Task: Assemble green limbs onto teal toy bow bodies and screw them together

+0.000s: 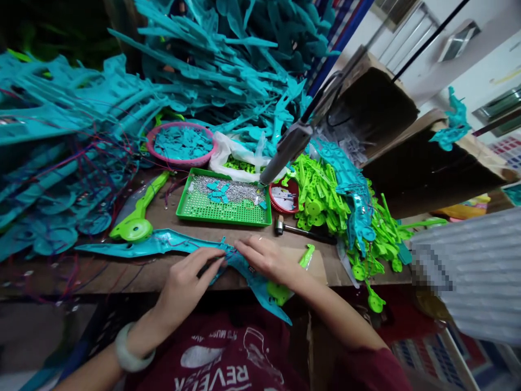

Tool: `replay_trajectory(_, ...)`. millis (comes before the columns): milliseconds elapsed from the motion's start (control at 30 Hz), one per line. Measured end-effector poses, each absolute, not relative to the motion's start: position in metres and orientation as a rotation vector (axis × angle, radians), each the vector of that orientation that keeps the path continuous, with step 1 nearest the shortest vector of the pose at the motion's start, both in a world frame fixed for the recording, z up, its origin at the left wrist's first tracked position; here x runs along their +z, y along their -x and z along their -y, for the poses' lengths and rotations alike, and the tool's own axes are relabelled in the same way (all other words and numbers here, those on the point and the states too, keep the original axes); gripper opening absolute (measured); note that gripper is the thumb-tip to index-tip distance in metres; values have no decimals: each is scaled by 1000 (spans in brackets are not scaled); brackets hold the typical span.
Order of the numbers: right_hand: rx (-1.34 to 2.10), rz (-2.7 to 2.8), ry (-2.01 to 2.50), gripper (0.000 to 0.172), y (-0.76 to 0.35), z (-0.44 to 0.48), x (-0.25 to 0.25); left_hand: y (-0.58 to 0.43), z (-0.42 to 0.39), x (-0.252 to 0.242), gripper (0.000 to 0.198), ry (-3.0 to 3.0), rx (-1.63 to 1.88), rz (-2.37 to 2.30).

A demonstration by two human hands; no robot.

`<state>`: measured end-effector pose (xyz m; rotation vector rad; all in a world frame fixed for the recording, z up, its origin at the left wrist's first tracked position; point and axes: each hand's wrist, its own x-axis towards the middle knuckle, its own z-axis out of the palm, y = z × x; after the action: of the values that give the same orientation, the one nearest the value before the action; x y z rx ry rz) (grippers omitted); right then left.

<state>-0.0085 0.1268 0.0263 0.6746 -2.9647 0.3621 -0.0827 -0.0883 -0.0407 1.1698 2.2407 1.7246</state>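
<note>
A long blue plastic shell (pixel 163 243) lies along the table's front edge, its right end curving down past the edge. Both hands meet over its middle. My left hand (pixel 189 279) has its fingers closed on the shell from the left. From the right, my right hand (pixel 264 258) pinches at the same spot, where thin wires show; any small part between the fingertips is hidden. Beneath and beside my right hand are green plastic pieces (pixel 278 292). Just beyond the hands stands a green tray (pixel 223 219) with many small metal screws and a few blue bits.
Blue shells with red and blue wires (pixel 52 119) pile up at left and back. Behind the tray are a pink basket (pixel 181 162) and a hanging grey tool (pixel 287 152). A hammer (pixel 303 231), red bowl (pixel 295 205) and green parts (pixel 317 201) lie right.
</note>
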Motion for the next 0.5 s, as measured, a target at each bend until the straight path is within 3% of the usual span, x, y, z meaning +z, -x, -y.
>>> replay_trajectory(133,398,3079,-618,27,14,-129,18,76,85,-36,14,-844,1791,-2087)
replay_trajectory(300,407,3119,-598,21,19,-129,10,78,82,-37,18,-1352,1580,-2383)
replay_trajectory(433,825,2894,-385,15,21,-127,3,81,78,-37,41,-1326,1562,-2433)
replay_trajectory(500,1000,2790,-330,14,22,-125,2,87,74,-37,42,-1307,1613,-2384)
